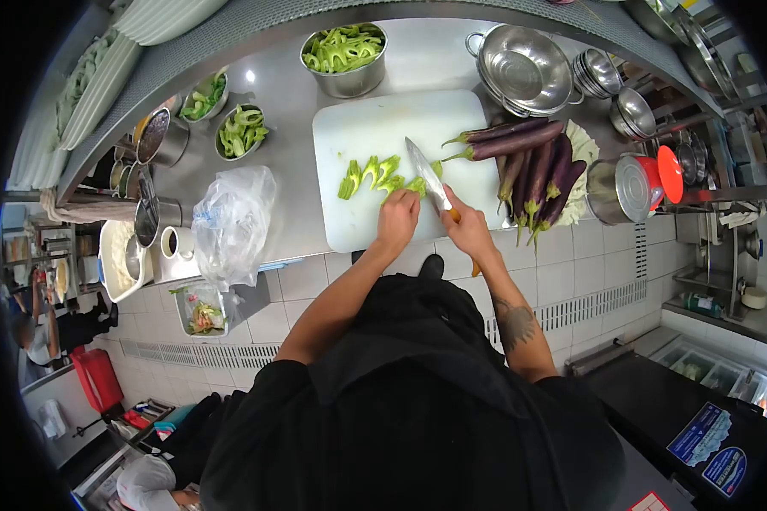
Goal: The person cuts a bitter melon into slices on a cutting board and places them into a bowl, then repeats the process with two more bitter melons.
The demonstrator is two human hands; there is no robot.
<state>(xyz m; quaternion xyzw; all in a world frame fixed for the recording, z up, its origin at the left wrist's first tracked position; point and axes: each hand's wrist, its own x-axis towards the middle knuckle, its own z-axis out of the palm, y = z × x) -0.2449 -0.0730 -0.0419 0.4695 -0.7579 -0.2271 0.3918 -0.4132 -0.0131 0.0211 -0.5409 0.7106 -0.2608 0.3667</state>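
Note:
My right hand is closed round the orange handle of a kitchen knife, its blade pointing away over the white cutting board. Beside the blade, my left hand has its fingers curled down against a green piece that looks like bitter melon; the fingertips partly hide it. Several cut green slices lie on the board to the left of the knife. Long purple eggplants are piled at the board's right side, some overlapping its edge.
A metal pot of green slices stands behind the board, with a smaller bowl of slices to the left. A clear plastic bag lies near the front edge. Metal colanders sit back right. Other people are at the left.

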